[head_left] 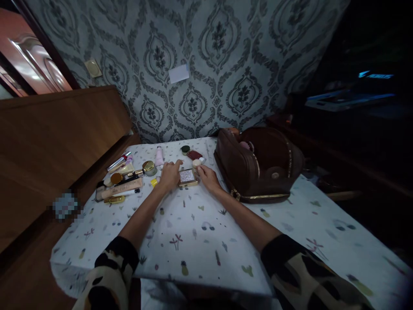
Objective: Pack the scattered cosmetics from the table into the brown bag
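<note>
A small square compact with a glittery lid and gold rim [188, 177] lies on the white patterned tablecloth [200, 241]. My left hand [169, 173] rests against its left side, fingers curled over the top edge. My right hand [208, 177] touches its right side, fingers bent and pinched at the corner. Both hands seem to grip the compact between them. Just beyond my right fingers sits a small round cream-coloured pot [196, 163].
An open brown leather bag [258, 165] stands right of my hands. Several cosmetics lie at the left: tubes, a gold-lidded jar [149, 167], a pink bottle [159, 156], a dark red case [194, 154]. A wooden board [54, 142] borders the left; patterned wallpaper behind.
</note>
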Action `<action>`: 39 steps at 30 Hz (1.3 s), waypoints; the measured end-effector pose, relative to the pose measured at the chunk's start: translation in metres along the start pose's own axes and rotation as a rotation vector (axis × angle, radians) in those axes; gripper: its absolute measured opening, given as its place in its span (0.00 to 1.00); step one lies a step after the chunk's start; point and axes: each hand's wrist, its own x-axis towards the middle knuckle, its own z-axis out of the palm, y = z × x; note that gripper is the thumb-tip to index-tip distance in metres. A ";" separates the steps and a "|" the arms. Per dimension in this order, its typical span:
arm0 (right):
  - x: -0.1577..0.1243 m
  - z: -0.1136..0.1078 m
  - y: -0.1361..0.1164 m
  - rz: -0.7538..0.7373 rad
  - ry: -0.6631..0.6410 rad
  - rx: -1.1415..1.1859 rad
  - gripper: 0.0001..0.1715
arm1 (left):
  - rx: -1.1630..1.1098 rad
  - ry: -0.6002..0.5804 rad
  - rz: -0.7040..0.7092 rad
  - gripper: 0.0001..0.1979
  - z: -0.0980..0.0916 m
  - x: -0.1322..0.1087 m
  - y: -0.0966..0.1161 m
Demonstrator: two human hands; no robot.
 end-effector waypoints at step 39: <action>-0.077 -0.049 -0.034 -0.051 -0.029 -0.116 0.24 | -0.446 0.006 0.049 0.30 0.017 -0.071 0.021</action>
